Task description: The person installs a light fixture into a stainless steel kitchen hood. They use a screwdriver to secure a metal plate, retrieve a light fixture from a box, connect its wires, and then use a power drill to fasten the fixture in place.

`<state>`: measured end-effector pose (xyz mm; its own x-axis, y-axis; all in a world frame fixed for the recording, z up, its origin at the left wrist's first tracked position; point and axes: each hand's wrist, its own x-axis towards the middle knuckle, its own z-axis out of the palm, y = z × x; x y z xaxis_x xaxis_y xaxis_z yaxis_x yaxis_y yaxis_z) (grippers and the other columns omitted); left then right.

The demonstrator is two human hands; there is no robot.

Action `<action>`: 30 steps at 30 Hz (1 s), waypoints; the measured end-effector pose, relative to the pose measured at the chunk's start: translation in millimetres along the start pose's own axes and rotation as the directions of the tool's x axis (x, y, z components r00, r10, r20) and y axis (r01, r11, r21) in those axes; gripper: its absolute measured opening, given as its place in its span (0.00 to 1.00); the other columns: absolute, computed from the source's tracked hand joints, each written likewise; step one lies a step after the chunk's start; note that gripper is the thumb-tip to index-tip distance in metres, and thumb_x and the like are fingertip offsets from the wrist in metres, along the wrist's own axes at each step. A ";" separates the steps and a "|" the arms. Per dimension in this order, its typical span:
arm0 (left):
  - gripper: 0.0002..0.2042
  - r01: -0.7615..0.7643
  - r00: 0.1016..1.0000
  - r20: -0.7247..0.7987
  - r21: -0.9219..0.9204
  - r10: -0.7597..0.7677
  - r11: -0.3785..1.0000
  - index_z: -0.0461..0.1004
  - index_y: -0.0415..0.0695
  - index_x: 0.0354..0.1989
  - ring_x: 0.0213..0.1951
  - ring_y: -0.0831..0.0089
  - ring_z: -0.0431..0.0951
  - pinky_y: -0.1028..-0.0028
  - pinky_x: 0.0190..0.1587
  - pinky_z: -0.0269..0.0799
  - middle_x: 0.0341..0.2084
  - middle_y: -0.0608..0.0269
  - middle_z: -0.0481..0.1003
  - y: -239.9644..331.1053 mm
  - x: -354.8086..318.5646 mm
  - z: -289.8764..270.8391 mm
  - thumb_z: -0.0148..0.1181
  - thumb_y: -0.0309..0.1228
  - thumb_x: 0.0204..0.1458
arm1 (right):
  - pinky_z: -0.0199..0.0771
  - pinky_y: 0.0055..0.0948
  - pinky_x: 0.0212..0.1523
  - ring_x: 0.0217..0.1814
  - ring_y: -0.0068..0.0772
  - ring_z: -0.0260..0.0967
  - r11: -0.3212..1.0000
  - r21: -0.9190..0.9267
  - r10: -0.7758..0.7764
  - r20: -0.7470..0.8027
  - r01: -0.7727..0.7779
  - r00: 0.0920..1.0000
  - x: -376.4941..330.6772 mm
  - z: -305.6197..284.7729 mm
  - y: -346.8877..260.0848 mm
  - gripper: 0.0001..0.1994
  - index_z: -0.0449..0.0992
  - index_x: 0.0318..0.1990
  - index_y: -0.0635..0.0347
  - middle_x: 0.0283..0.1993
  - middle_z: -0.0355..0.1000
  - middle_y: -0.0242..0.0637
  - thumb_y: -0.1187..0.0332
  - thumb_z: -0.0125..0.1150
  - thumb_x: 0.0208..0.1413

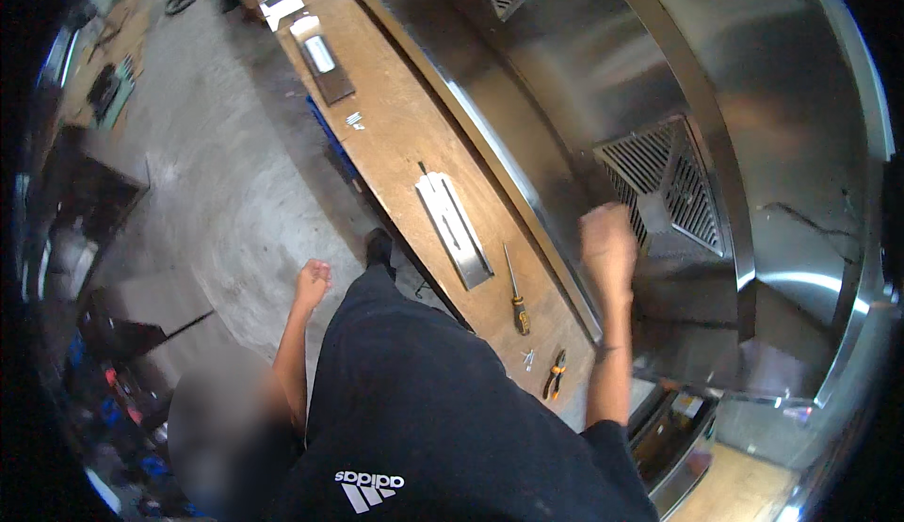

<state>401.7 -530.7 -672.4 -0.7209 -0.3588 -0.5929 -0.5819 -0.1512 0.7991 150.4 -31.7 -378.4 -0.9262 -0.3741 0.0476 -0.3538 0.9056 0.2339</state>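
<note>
My left hand [314, 282] hangs over the grey floor at my side, its fingers curled with nothing visible in them. My right hand [610, 238] is raised beside a slatted vent [692, 183] in the stainless steel panel. Motion smears its fingers, so whether it holds or touches anything is hidden. On the wooden bench [405, 80] between my hands lies a long metal channel piece [454, 230]. Nearer to my right arm are a screwdriver [518, 305] with a yellow-black handle, several small screws [529, 360] and orange-black pliers [556, 374].
Farther along the bench sit a dark plate with a shiny metal piece [321, 53], small metal parts [354, 120] and a white box [281, 4]. Steel panels [546, 89] line the bench's right side. A dark open case [673, 437] stands at lower right.
</note>
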 end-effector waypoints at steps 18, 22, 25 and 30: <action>0.10 0.027 0.777 -0.628 -0.033 -0.042 0.999 0.79 0.40 0.42 0.43 0.57 0.82 0.62 0.48 0.75 0.38 0.50 0.82 -272.6 -416.2 26.2 0.59 0.34 0.62 | 0.72 0.54 0.47 0.50 0.64 0.70 0.891 0.452 0.065 -0.051 -0.035 0.997 -366.8 150.3 -89.8 0.16 0.66 0.55 0.72 0.50 0.68 0.64 0.69 0.55 0.66; 0.15 -0.303 0.880 -0.423 -0.145 0.218 0.942 0.76 0.39 0.50 0.46 0.66 0.80 0.65 0.50 0.76 0.44 0.55 0.80 -246.1 -449.9 10.6 0.57 0.40 0.67 | 0.71 0.38 0.52 0.46 0.42 0.69 0.485 0.868 -0.148 -0.042 0.110 0.988 -390.7 111.1 -176.4 0.19 0.69 0.55 0.73 0.47 0.70 0.51 0.62 0.58 0.69; 0.22 -0.348 0.937 -0.061 -0.215 0.344 0.912 0.72 0.39 0.58 0.51 0.67 0.78 0.66 0.53 0.76 0.50 0.54 0.78 -208.5 -494.1 4.3 0.57 0.45 0.68 | 0.68 0.24 0.41 0.40 0.23 0.64 0.344 0.927 -0.353 -0.017 0.146 0.936 -416.6 67.9 -272.0 0.15 0.70 0.50 0.63 0.40 0.67 0.32 0.63 0.66 0.65; 0.21 -0.529 0.840 -0.174 -0.044 0.514 0.848 0.69 0.35 0.60 0.48 0.57 0.81 0.60 0.47 0.75 0.47 0.44 0.78 -238.5 -537.2 -101.6 0.58 0.38 0.66 | 0.69 0.23 0.32 0.35 0.20 0.65 0.168 0.954 -0.679 -0.072 0.249 0.731 -495.9 7.6 -510.8 0.12 0.67 0.43 0.61 0.37 0.69 0.31 0.70 0.68 0.63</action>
<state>966.0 -395.5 -534.3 -0.8391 -0.5395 -0.0693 -0.0955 0.0207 0.9952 789.5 -307.3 -528.8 -0.4271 -0.9025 -0.0545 -0.4148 0.2492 -0.8752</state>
